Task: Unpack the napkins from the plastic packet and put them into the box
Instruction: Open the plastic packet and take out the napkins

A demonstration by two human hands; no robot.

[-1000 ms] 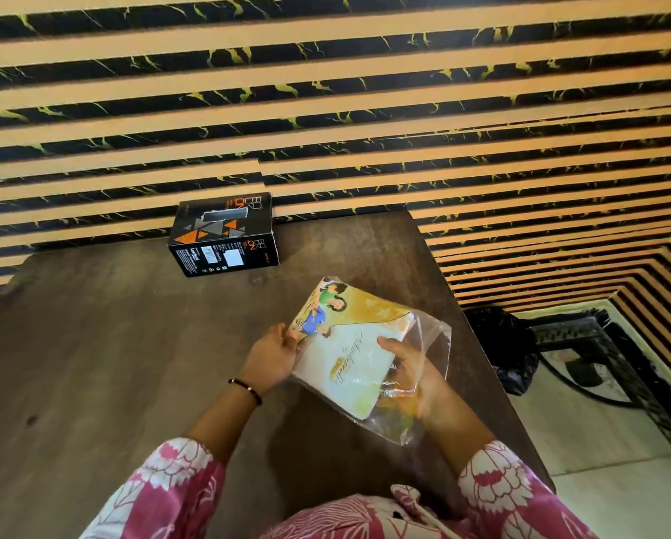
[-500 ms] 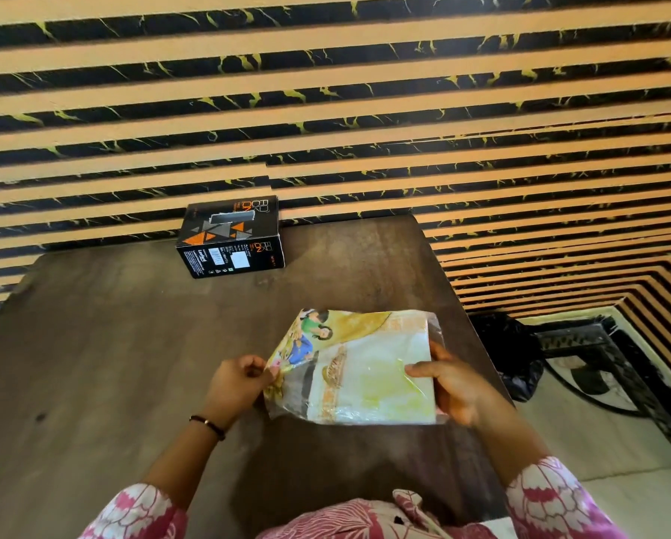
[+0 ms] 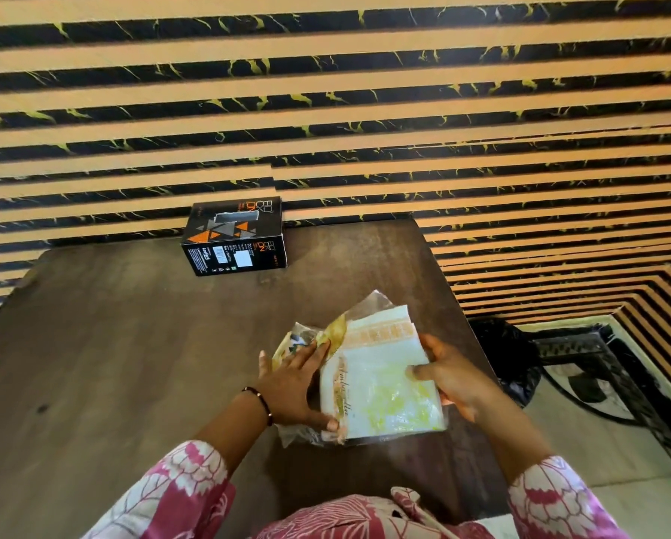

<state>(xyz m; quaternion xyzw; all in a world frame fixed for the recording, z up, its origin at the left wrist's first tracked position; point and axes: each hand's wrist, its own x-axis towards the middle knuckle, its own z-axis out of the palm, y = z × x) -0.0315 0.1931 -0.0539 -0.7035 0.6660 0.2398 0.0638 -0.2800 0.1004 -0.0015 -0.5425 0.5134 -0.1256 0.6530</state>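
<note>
A clear plastic packet (image 3: 380, 387) printed in yellow and white holds a stack of napkins and sits over the near right part of the dark wooden table (image 3: 131, 344). My left hand (image 3: 295, 387) lies flat on the packet's left side, thumb at its near corner. My right hand (image 3: 450, 379) grips the packet's right edge. The napkins' orange-patterned border (image 3: 380, 334) shows at the far end, where the plastic is bunched. A black box (image 3: 234, 237) with orange triangles stands closed at the table's far edge, well beyond both hands.
A striped black-and-tan wall rises right behind the table. To the right, the table edge drops to a tiled floor with a black bag (image 3: 508, 359) and a dark metal frame (image 3: 606, 367).
The packet has turned so its long side runs away from me. My left hand has moved from pinching the left corner to lying flat on the packet. My right hand still holds the right edge.
</note>
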